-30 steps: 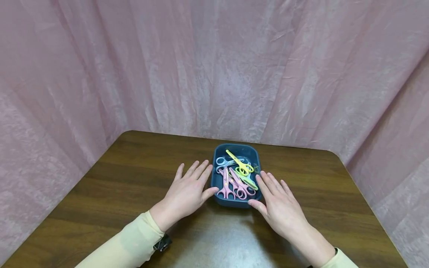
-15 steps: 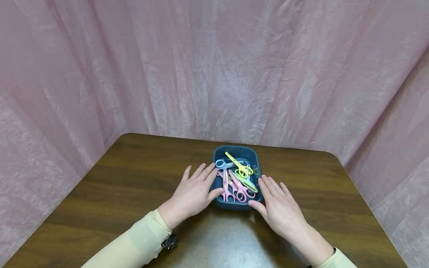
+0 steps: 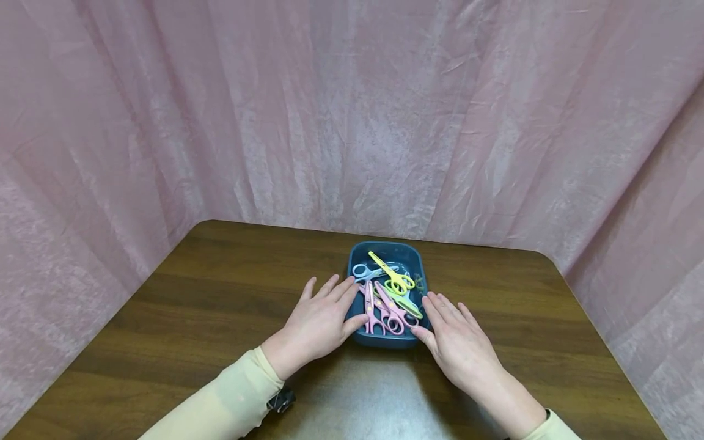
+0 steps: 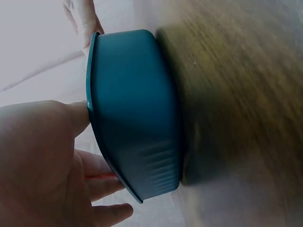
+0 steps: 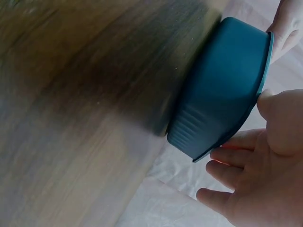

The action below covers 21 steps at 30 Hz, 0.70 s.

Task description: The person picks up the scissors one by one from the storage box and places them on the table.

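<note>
A dark blue plastic bin (image 3: 389, 342) stands on the wooden table in the head view, holding several pairs of scissors. Yellow scissors (image 3: 381, 262) lie on top, with pink scissors (image 3: 370, 300) nearer the front. My left hand (image 3: 318, 322) lies at the bin's left rim, fingers straight, its thumb and fingertips over the edge. At the opposite side, my right hand (image 3: 459, 341) touches the rim with thumb and fingertips, fingers extended. Both wrist views show the bin's outer side wall (image 4: 135, 94) and the thumb at its rim; the scissors are hidden there.
The brown wooden table (image 3: 209, 293) spreads around the bin, its far corners rounded. Pink velvety curtains (image 3: 352, 122) hang behind it and at both sides. A dark strap-like device (image 3: 282, 400) sits under the left wrist.
My left hand has moved right, from beside the bin onto its left rim. My right hand stays nearly still at the right rim. The whole scene has shifted slightly downward.
</note>
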### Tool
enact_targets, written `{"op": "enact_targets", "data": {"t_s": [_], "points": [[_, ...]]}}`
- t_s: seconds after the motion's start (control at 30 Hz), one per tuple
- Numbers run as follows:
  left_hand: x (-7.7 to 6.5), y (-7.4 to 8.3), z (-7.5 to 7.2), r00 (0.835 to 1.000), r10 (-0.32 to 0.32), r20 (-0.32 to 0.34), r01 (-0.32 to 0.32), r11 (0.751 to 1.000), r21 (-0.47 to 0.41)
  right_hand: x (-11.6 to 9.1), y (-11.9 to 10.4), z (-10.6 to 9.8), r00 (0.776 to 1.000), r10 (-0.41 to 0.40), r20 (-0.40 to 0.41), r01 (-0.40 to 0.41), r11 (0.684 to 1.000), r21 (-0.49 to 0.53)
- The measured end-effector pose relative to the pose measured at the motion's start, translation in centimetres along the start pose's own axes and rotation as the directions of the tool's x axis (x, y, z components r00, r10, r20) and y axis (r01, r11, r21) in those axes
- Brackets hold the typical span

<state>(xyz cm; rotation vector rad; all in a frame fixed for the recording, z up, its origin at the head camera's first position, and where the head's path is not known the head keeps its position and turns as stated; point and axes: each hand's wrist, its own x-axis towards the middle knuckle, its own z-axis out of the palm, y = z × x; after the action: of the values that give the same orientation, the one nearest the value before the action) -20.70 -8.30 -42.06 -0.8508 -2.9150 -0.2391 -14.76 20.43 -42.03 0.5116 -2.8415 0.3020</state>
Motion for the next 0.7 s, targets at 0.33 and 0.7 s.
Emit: {"op": "enact_targets", "data": {"t_s": [0.33,0.7], "points": [[-0.4,-0.5,-0.2,1.0,-0.025,0.012,0.025,1.0,-0.004,0.4,-0.6,0.4,1.0,0.009,0.004,-0.009,1.0,0.013],[-0.9,-1.5,-0.3,0.999,-0.041,0.021,0.041,0.999,-0.002,1.1,-1.4,0.8,1.0,0.0,0.003,0.0,1.0,0.024]]}}
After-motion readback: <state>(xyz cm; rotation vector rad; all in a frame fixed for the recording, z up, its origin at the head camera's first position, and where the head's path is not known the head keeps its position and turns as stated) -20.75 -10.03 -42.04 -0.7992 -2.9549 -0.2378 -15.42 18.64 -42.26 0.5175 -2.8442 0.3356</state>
